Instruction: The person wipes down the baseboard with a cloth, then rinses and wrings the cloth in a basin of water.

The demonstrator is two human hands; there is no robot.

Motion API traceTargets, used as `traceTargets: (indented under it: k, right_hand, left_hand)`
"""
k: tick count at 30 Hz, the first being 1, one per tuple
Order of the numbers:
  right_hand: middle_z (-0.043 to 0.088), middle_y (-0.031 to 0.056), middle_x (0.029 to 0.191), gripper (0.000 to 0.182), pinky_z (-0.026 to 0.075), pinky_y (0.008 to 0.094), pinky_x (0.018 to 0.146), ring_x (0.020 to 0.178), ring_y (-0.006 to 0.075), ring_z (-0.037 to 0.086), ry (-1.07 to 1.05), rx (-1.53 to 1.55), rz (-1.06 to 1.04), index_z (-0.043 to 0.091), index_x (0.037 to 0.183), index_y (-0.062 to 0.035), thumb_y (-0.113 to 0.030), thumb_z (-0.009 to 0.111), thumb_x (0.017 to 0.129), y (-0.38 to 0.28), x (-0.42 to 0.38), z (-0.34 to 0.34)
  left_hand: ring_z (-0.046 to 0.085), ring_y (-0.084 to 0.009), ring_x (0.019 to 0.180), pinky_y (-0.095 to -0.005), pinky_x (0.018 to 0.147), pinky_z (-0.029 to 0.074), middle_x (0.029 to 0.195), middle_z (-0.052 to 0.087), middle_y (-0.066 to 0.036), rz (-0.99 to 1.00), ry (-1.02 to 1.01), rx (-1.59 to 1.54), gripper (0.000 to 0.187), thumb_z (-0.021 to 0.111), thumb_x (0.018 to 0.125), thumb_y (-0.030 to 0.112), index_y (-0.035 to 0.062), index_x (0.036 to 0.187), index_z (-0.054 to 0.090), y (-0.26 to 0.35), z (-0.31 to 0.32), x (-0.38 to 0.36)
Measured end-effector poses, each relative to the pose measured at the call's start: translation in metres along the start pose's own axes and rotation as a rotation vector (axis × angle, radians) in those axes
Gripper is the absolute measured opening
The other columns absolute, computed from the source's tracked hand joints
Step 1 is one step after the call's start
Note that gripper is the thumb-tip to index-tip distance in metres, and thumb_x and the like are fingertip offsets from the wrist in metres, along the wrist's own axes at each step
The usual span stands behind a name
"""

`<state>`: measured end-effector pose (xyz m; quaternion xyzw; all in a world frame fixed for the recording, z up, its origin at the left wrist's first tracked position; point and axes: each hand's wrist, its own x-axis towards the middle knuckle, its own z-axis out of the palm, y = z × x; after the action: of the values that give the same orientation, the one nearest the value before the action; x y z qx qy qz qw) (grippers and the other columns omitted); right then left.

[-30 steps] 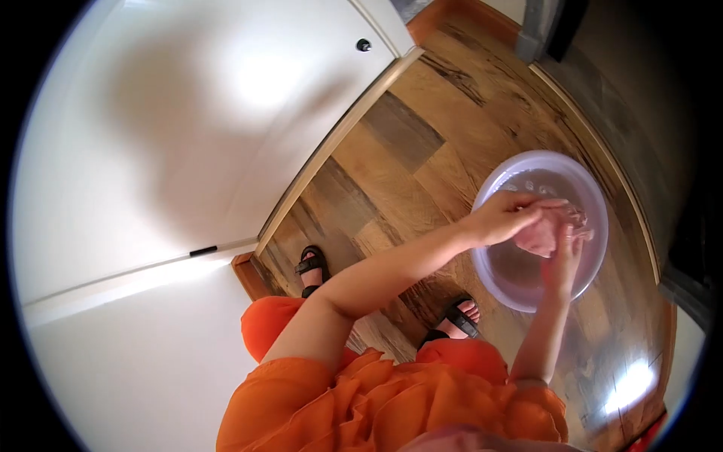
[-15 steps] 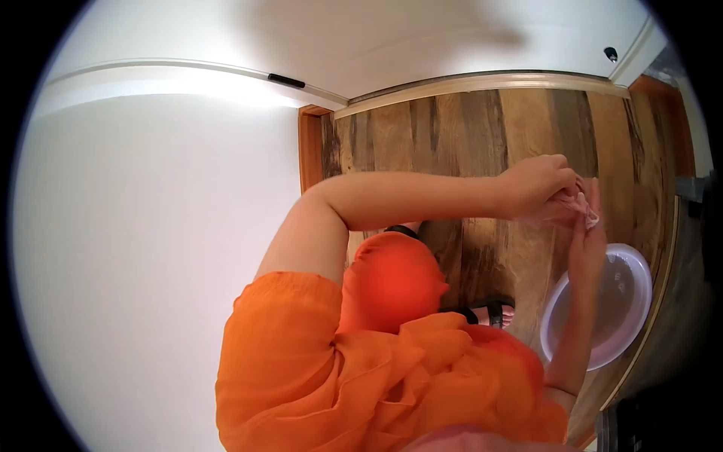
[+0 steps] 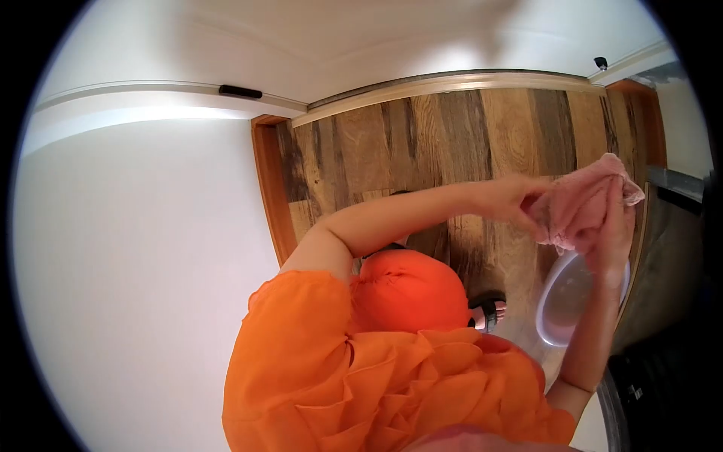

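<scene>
A crumpled pink cloth [image 3: 584, 200] with a pale lacy edge hangs, partly spread, between my two hands at the right. My left hand [image 3: 520, 202] grips its left side, the thumb below and the fingers bent against it, somewhat blurred. From below, my right hand [image 3: 611, 245] holds the right part of the cloth, its fingers pointing up along the folds. Beneath the cloth, a white oval basin [image 3: 544, 316] stands on the floor; my right forearm and the cloth hide part of it.
The wood-plank floor [image 3: 444, 135] ends at a white door [image 3: 376, 45] ahead and a white wall [image 3: 135, 248] on the left. My sandaled foot [image 3: 491, 310] is left of the basin. Dark objects [image 3: 655, 377] stand at the lower right.
The pink cloth, bunched small between both hands before, is now opened out and larger. My hands have moved farther apart, the right one a little to the right. The view has shifted slightly.
</scene>
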<state>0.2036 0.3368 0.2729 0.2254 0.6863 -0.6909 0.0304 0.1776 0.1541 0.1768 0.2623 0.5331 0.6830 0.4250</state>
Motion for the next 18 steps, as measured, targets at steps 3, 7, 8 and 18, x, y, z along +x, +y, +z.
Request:
traceTargets:
  k: [3,7,8,18]
  right_hand:
    - [0.057,0.0060,0.102,0.035,0.046,0.0252,0.077,0.093,0.0114,0.055,-0.188,0.121,0.196,0.053,0.117,-0.0028,-0.030,0.050,0.096,0.002,-0.004,0.037]
    - [0.058,0.0048,0.100,0.034,0.047,0.0265,0.077,0.091,0.0110,0.056,-0.365,0.148,0.448,0.049,0.121,-0.0060,-0.026,0.053,0.095,0.002,-0.021,0.103]
    - [0.058,0.0052,0.101,0.036,0.047,0.0276,0.078,0.092,0.0116,0.056,-0.507,0.049,0.468,0.047,0.124,-0.0063,-0.024,0.054,0.094,0.016,-0.017,0.112]
    - [0.055,0.0163,0.117,0.054,0.046,0.0365,0.086,0.100,0.0273,0.057,-0.752,-0.487,-0.022,0.035,0.139,-0.0092,-0.014,0.056,0.090,0.121,-0.004,0.182]
  left_hand:
    - [0.057,-0.0127,0.096,-0.0293,0.086,0.046,0.102,0.063,-0.005,0.014,-0.051,0.078,0.030,0.068,0.081,0.012,0.0022,0.108,0.059,0.006,-0.024,-0.048]
    - [0.057,-0.0168,0.102,-0.0318,0.086,0.048,0.111,0.061,-0.010,-0.326,0.109,-0.119,0.056,0.068,0.073,0.021,0.0007,0.123,0.051,0.011,-0.088,-0.184]
    - [0.057,-0.0182,0.102,-0.0323,0.084,0.050,0.112,0.060,-0.011,-0.458,0.256,-0.312,0.056,0.068,0.071,0.018,-0.0002,0.121,0.051,0.032,-0.094,-0.215]
    - [0.041,-0.0359,0.125,-0.0472,0.100,0.033,0.135,0.044,-0.019,-0.409,0.921,1.436,0.062,0.060,0.084,0.026,0.0051,0.138,0.037,-0.105,-0.148,-0.274]
